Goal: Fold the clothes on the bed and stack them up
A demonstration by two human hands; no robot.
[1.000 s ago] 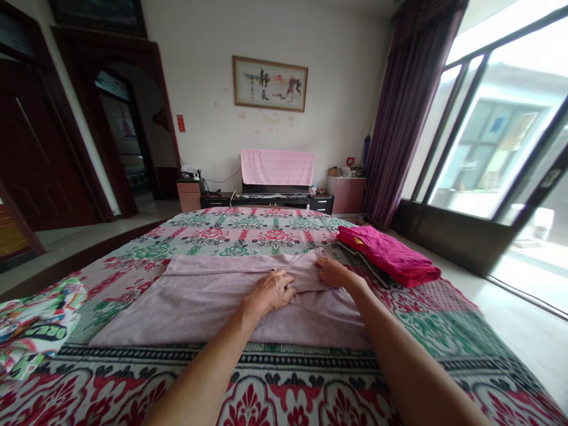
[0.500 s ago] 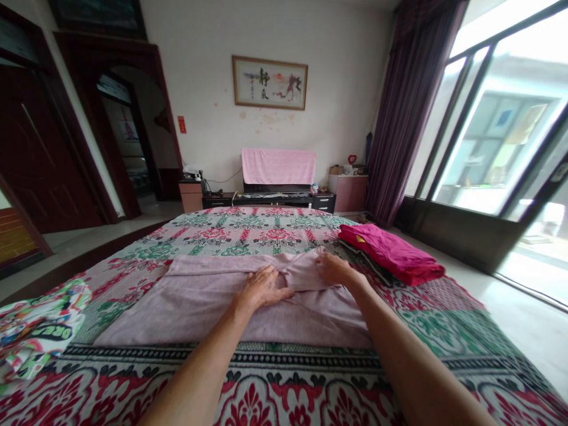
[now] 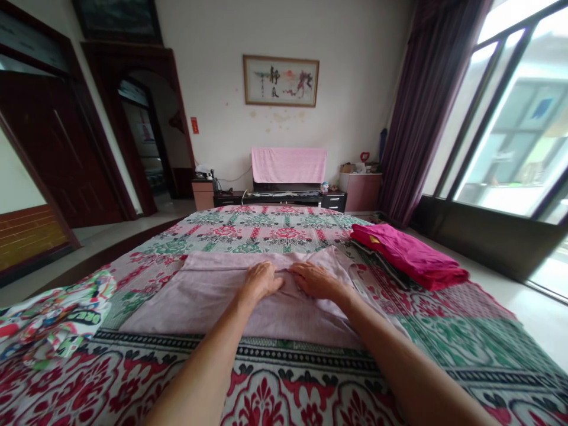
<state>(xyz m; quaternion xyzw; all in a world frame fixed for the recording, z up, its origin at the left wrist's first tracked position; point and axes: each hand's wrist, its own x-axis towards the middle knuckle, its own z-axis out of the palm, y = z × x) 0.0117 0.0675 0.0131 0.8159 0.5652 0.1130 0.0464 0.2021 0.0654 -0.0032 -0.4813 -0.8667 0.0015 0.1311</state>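
Note:
A pale pink garment lies spread flat and partly folded across the patterned bedspread in front of me. Its kind cannot be told from what shows. My left hand rests on the middle of the cloth, palm down, with the thumb out to the right. Just beside it, my right hand presses flat on the folded-over right part, its fingers stretched toward the left hand. Small creases run in the fabric between the two hands. Neither hand lifts the cloth.
A stack of folded clothes with bright pink on top sits at the right. A crumpled multicoloured printed cloth lies at the left on the bedspread. Beyond stands a low black cabinet below a pink towel.
My right hand has moved left from the garment's upper right corner to the middle, laying the cloth over, and its fingers have flattened. The view has turned slightly left.

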